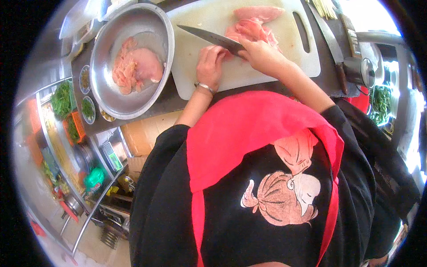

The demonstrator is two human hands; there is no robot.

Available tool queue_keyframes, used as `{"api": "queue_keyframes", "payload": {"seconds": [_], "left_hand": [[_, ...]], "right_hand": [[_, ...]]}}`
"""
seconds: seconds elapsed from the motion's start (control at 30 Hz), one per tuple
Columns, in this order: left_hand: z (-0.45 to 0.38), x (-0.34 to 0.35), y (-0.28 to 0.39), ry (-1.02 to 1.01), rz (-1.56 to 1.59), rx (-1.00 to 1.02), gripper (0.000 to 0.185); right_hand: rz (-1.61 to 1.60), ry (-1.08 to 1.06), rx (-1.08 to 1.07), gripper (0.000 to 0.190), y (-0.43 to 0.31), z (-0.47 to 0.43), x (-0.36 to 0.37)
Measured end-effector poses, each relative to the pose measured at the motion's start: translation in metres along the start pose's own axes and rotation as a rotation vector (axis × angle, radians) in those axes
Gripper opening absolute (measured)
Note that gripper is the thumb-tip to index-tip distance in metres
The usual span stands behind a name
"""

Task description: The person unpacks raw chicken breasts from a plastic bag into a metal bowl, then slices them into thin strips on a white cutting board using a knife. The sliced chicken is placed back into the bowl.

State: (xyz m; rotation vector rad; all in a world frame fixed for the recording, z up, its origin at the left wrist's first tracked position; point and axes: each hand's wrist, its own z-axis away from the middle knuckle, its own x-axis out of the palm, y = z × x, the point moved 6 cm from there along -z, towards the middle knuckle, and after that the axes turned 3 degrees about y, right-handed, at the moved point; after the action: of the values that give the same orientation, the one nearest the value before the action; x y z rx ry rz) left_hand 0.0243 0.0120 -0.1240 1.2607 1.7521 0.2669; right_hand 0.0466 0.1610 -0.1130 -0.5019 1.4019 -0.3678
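My right hand (262,56) is closed round the handle end of a kitchen knife (210,36), whose blade points to the upper left over a white plastic cutting board (186,76). My left hand (209,63) rests on the board with bent fingertips against a small piece of raw meat (228,55) beside the blade. Whether the fingers grip or only press it, I cannot tell. Sliced raw meat (252,30) is heaped beyond the knife, with a larger raw piece (260,13) behind it. To the left, a steel bowl (103,70) holds a whole piece and thin slices.
A second knife (328,40) lies right of the board, near a metal cup (355,71). Small dishes (88,110) stand left of the bowl. Low shelves with greens (61,100) are at the left. Part of another person in dark clothing (383,160) shows at the right.
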Motion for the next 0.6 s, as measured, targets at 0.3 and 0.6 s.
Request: {"api": "queue_keyframes", "payload": {"seconds": [0.3, 0.6], "left_hand": [[0.006, 0.000, -0.001, -0.025, -0.005, 0.025, 0.014], [0.005, 0.007, -0.002, -0.092, -0.028, 0.047, 0.015]], "right_hand": [[0.189, -0.226, 0.225, 0.017, -0.020, 0.069, -0.047], [0.135, -0.087, 0.130, 0.026, -0.009, 0.022, 0.011]]}}
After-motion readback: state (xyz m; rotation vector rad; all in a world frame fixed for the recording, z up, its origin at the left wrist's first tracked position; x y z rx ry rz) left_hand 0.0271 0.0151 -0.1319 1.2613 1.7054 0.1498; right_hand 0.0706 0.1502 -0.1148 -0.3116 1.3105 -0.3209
